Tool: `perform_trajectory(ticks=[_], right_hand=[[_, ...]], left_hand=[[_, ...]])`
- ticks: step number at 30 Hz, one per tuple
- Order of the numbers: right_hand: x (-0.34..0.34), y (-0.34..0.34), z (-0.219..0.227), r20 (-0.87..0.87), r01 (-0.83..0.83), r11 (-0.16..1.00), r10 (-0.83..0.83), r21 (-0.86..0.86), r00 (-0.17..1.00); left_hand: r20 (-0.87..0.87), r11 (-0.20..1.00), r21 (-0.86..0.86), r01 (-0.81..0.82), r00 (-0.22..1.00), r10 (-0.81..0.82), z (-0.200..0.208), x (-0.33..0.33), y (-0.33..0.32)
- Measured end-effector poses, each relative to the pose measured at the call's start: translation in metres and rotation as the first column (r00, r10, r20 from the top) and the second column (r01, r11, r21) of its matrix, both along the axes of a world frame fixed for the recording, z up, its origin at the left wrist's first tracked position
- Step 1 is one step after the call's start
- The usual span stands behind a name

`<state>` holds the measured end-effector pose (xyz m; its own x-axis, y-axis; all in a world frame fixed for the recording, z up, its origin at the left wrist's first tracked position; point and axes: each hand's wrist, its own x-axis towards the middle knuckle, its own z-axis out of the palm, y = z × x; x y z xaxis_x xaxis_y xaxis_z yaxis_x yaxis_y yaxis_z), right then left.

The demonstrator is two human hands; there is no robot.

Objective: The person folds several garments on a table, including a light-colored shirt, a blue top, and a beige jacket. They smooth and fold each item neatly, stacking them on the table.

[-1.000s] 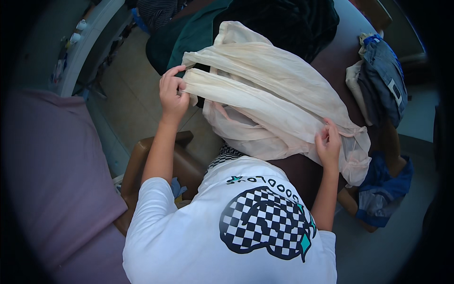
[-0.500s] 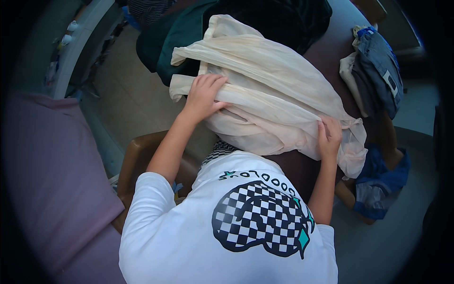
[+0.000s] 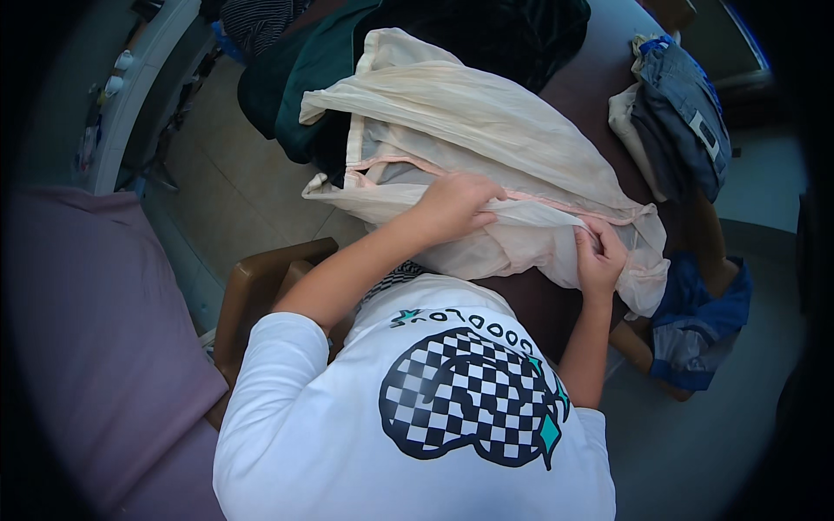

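- Head view: the left hand (image 3: 460,207) has slid from the left end of the pale cloth (image 3: 486,113) along its near edge, and now sits just beside the right hand (image 3: 601,256).
- That near layer has been pulled toward the body, so a gap shows between the layers, with a pink-edged seam (image 3: 530,198) inside it.
- Left hand: fingers curled over the near edge, seemingly pinching it. Right hand: thumb and fingers pinched on the same edge, much where it was.
- My reading: the short stretch between the hands is under control, while the left end lies loose.
- The cloth lies across the desk (image 3: 588,91); its left end seems to reach past the side, over the floor (image 3: 226,165).
- Beyond it, dark green fabric (image 3: 317,65) lies close, leaving little room that way.
- To the right, a strip of desk separates the cloth from folded clothes (image 3: 682,113).
- Nearer, the bunched right end comes close to a blue item (image 3: 708,326); the shirt (image 3: 295,434) limits room toward the body.
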<state>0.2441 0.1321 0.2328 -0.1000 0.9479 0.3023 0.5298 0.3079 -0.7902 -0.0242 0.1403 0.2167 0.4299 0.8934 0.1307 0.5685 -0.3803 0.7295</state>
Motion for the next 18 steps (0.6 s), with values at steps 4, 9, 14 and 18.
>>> perform_trajectory(ticks=[4, 9, 14, 18], right_hand=[[0.005, 0.000, -0.008, -0.028, 0.092, 0.995, -0.091, 0.041, 0.995], [0.013, 0.002, -0.012, -0.076, 0.157, 0.987, -0.154, 0.037, 0.985], [0.013, 0.005, -0.031, 0.030, 0.137, 0.988, -0.135, -0.068, 0.990], [-0.005, 0.012, -0.033, 0.148, 0.010, 1.000, -0.006, -0.027, 0.989]], left_hand=[[-0.008, 0.998, -0.052, -0.033, 0.999, 0.032, -0.007, 0.007, -0.009], [-0.049, 0.984, 0.077, -0.163, 0.985, 0.167, -0.001, -0.049, -0.030], [-0.033, 0.918, -0.222, -0.328, 0.944, 0.329, 0.027, -0.136, -0.041], [-0.118, 0.867, -0.286, -0.409, 0.913, 0.392, 0.031, -0.202, -0.047]])
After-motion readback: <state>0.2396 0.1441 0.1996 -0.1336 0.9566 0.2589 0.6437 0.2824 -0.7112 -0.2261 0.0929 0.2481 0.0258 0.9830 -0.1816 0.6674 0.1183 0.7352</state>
